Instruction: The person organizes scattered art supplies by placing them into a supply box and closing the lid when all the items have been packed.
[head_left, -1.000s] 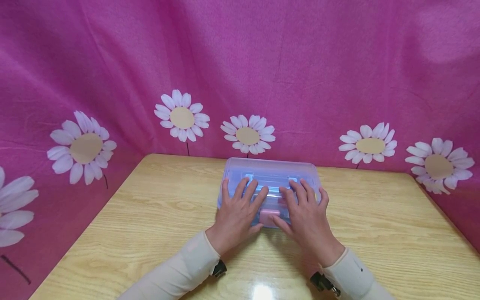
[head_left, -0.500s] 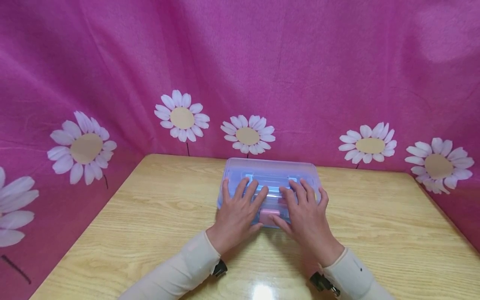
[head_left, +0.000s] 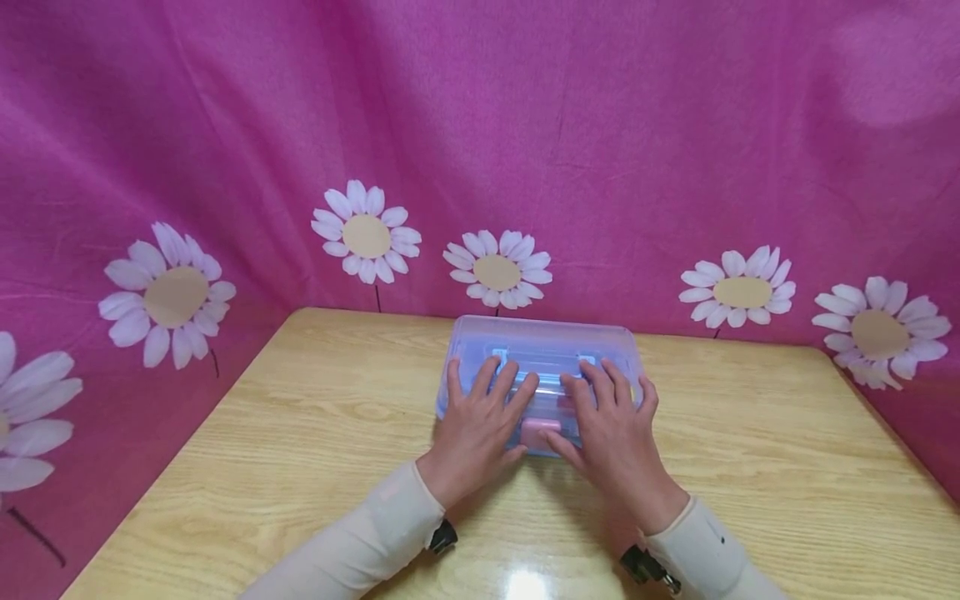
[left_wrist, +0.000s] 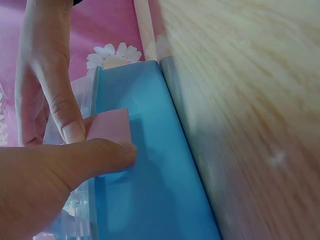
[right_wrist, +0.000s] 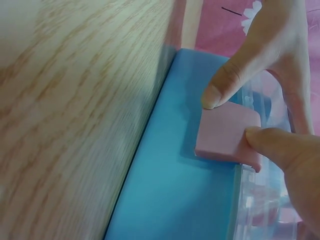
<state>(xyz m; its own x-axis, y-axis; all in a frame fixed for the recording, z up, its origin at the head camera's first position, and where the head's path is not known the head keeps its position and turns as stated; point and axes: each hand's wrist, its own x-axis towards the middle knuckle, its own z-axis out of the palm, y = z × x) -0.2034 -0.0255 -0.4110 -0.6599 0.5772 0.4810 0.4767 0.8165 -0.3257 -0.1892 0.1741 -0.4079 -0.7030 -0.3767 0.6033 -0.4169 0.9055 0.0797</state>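
Now both hands, the left hand (head_left: pixel 476 433) and right hand (head_left: pixel 611 437), lie with fingers spread flat on the lid of the clear blue box (head_left: pixel 542 343) on the table (head_left: pixel 300 433), thumbs pressing its pink latch (head_left: pixel 538 430).

A see-through blue plastic box with rounded corners (head_left: pixel 542 346) sits flat on the table, near the far edge, with its long side facing the person. Its lid is on. The lid is clear, and the lower part looks solid blue from the side. Something yellow shows a little through the box at its right end, but it is too hidden to tell what it is.

A small pink square plastic latch (head_left: pixel 540 431) sits in the middle of the near long side. It lies flat against the blue wall and reaches up to the lid's edge.
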